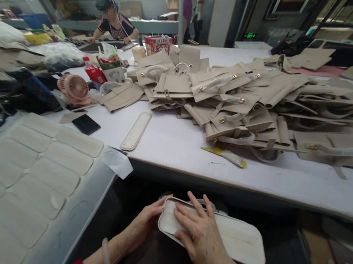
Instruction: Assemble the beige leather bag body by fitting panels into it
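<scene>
A long off-white panel with rounded corners and a raised rim is held over my lap, below the table's front edge. My left hand grips its left end, with the fingers partly behind the rim. Across the panel's left half lies my right hand, fingers spread and flat on the inner surface. A similar narrow panel with small metal studs rests on the white table. Rows of pale rounded pieces cover a board to the left.
Beige bag parts with handles are heaped across the white table. A glue tube, a black phone-like slab and a pink fan lie nearer. A person works at the far left.
</scene>
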Tool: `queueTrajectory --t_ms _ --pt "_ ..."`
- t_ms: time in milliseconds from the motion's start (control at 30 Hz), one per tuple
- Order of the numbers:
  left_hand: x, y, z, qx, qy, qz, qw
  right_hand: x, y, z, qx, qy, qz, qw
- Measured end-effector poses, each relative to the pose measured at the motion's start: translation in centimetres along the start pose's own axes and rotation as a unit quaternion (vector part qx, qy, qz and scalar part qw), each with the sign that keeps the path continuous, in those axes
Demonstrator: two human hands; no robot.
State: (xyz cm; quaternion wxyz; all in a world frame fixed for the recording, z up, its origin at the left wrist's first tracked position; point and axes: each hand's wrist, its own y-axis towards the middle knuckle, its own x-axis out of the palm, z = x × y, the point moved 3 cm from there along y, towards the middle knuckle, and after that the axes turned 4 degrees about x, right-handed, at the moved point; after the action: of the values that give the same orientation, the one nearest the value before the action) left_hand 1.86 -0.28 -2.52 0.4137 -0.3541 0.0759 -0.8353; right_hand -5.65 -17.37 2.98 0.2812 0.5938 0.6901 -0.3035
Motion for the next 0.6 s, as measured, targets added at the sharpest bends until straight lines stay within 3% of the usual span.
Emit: queueTrajectory --t_ms 433,600 --pt "-0.6 0.3 0.3 0.013 0.114 0.045 0.992 -0.1 0.0 -0.2 -0.012 -0.001 -0.005 1.0" --pt "-1.4 0.8 0.1 0.034 0.177 0.059 0.982 0.1 0.0 0.2 -0.017 0.013 0.022 1.0"
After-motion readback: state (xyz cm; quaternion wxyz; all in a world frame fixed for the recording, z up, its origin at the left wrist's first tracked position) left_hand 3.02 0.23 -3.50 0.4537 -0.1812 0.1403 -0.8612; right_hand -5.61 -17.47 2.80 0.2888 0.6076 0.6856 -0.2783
